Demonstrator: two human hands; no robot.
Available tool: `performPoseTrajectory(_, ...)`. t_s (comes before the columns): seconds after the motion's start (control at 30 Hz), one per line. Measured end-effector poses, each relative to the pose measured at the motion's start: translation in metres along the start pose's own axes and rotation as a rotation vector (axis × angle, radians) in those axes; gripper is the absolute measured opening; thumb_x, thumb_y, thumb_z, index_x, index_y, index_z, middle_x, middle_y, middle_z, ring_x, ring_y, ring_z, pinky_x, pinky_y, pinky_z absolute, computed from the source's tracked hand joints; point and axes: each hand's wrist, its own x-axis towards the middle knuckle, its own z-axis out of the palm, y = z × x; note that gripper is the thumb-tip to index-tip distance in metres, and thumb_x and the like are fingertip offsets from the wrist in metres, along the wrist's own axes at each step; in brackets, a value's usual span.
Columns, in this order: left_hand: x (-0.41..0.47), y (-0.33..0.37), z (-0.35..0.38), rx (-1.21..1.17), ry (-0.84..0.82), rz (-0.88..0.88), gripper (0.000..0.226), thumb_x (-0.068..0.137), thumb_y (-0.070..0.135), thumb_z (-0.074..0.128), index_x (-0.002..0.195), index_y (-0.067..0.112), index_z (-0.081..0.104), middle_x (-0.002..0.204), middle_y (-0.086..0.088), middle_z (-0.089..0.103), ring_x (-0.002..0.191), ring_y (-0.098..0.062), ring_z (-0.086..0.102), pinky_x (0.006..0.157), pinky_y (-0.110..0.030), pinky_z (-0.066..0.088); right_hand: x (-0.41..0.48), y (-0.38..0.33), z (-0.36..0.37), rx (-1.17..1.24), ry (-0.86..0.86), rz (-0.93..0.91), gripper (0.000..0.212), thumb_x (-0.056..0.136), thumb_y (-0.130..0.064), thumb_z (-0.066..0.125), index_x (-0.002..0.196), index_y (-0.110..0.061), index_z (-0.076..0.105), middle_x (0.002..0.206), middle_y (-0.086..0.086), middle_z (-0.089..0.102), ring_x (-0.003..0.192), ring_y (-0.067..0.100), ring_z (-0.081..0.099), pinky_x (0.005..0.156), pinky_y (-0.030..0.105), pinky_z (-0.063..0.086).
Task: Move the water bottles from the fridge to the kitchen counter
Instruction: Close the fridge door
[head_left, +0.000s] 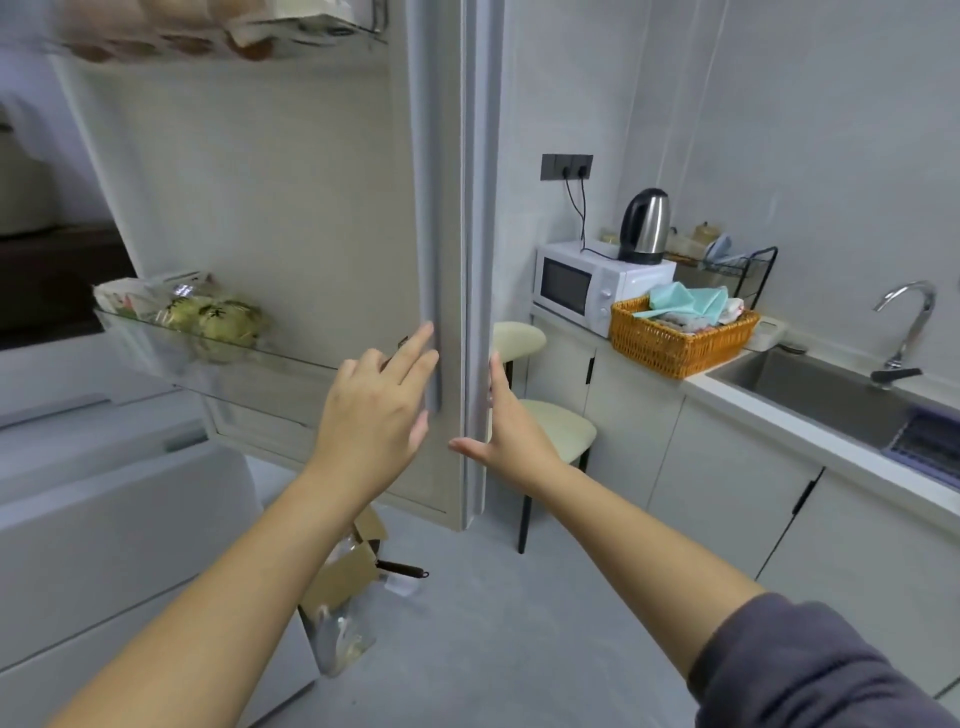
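I can't read the top door shelf (363, 26): it's cut by the upper edge and its contents are a blur. The packets (208, 319) on the lower door shelf (291, 358) are smeared too. The right hand (511, 421) has most fingers out of sight past the fridge door (291, 208) edge. The sink (810, 379) runs off the right side. The jars (704, 234) behind the kettle (644, 226) are too small to tell.

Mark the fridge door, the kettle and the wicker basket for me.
fridge door (260, 182), head view, on its bare inner panel.
kettle (652, 234), head view, on its steel body.
wicker basket (670, 348), head view, on its front wall.
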Motion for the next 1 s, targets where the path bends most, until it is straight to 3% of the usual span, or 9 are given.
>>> performPoseTrajectory(0.1, -0.009, -0.006, -0.007, -0.001, 0.011, 0.020, 0.060, 0.072, 0.023, 0.076, 0.127, 0.008, 0.058, 0.150, -0.007, 0.044, 0.075, -0.028, 0.052, 0.064, -0.036, 0.039, -0.006, -0.004, -0.003, 0.030, -0.024, -0.018, 0.117, 0.085, -0.044, 0.074, 0.156, -0.023, -0.016, 0.166, 0.004, 0.011, 0.148, 0.018, 0.028, 0.115, 0.032, 0.032)
performPoseTrajectory(0.27, -0.037, -0.024, -0.026, -0.040, 0.012, 0.053, 0.053, 0.075, 0.021, 0.073, 0.125, 0.010, 0.060, 0.150, -0.005, 0.043, 0.077, -0.028, 0.052, 0.066, -0.038, 0.042, -0.018, -0.026, -0.014, 0.044, -0.063, -0.048, 0.083, 0.099, -0.041, 0.053, 0.158, -0.024, -0.003, 0.154, 0.010, 0.041, 0.135, 0.023, 0.047, 0.107, 0.037, 0.041)
performPoseTrajectory(0.33, -0.051, -0.035, -0.036, -0.056, 0.003, 0.067, 0.050, 0.074, 0.019, 0.074, 0.122, 0.010, 0.061, 0.149, -0.005, 0.044, 0.078, -0.028, 0.052, 0.067, -0.038, 0.043, -0.021, -0.039, -0.014, 0.021, -0.059, -0.070, 0.061, 0.102, -0.037, 0.048, 0.152, -0.023, 0.017, 0.133, 0.012, 0.057, 0.120, 0.028, 0.058, 0.098, 0.046, 0.049)
performPoseTrajectory(0.43, -0.072, -0.053, -0.052, -0.076, -0.023, 0.097, 0.045, 0.077, 0.019, 0.072, 0.120, 0.012, 0.062, 0.151, -0.003, 0.041, 0.081, -0.026, 0.051, 0.071, -0.038, 0.042, -0.028, -0.056, -0.010, -0.018, -0.068, -0.111, 0.027, 0.103, -0.034, 0.045, 0.119, -0.014, 0.037, 0.093, 0.016, 0.063, 0.081, 0.034, 0.063, 0.075, 0.054, 0.051)
performPoseTrajectory(0.57, -0.104, -0.081, -0.079, -0.089, -0.066, 0.129, 0.040, 0.082, 0.028, 0.052, 0.118, 0.014, 0.063, 0.155, -0.001, 0.035, 0.091, -0.027, 0.054, 0.076, -0.040, 0.045, -0.050, -0.091, 0.009, -0.052, -0.046, -0.163, 0.025, 0.102, -0.036, 0.045, 0.110, -0.014, 0.037, 0.086, 0.013, 0.063, 0.071, 0.032, 0.062, 0.068, 0.054, 0.052)
performPoseTrajectory(0.67, -0.130, -0.104, -0.096, -0.080, -0.072, 0.155, 0.039, 0.082, 0.024, 0.060, 0.119, 0.015, 0.063, 0.157, -0.002, 0.032, 0.117, -0.029, 0.052, 0.093, -0.044, 0.043, -0.066, -0.119, 0.029, -0.040, -0.042, -0.169, 0.029, 0.101, -0.042, 0.044, 0.115, -0.018, 0.036, 0.091, 0.005, 0.065, 0.072, 0.023, 0.063, 0.070, 0.051, 0.054)
performPoseTrajectory(0.8, -0.167, -0.131, -0.118, -0.100, -0.090, 0.108, 0.044, 0.085, 0.030, 0.052, 0.127, 0.018, 0.059, 0.158, -0.001, 0.029, 0.140, -0.029, 0.035, 0.109, -0.056, 0.034, -0.085, -0.162, 0.049, -0.028, -0.066, -0.185, 0.038, 0.100, -0.043, 0.048, 0.128, -0.021, 0.034, 0.115, 0.001, 0.064, 0.088, 0.013, 0.062, 0.080, 0.042, 0.056)
performPoseTrajectory(0.9, -0.191, -0.143, -0.134, -0.142, -0.095, 0.037, 0.053, 0.085, 0.037, 0.044, 0.135, 0.019, 0.052, 0.156, -0.001, 0.032, 0.143, -0.024, 0.030, 0.115, -0.053, 0.026, -0.097, -0.193, 0.063, -0.032, -0.107, -0.187, 0.055, 0.099, -0.044, 0.050, 0.144, -0.021, 0.029, 0.131, 0.002, 0.058, 0.107, 0.014, 0.062, 0.088, 0.039, 0.056)
performPoseTrajectory(1.0, -0.210, -0.154, -0.148, -0.203, -0.061, -0.054, 0.060, 0.085, 0.041, 0.044, 0.139, 0.016, 0.045, 0.151, -0.004, 0.041, 0.142, -0.022, 0.032, 0.117, -0.047, 0.023, -0.104, -0.223, 0.078, -0.037, -0.188, -0.237, 0.069, 0.099, -0.043, 0.052, 0.156, -0.032, 0.015, 0.144, -0.002, 0.052, 0.121, 0.012, 0.058, 0.097, 0.036, 0.054)
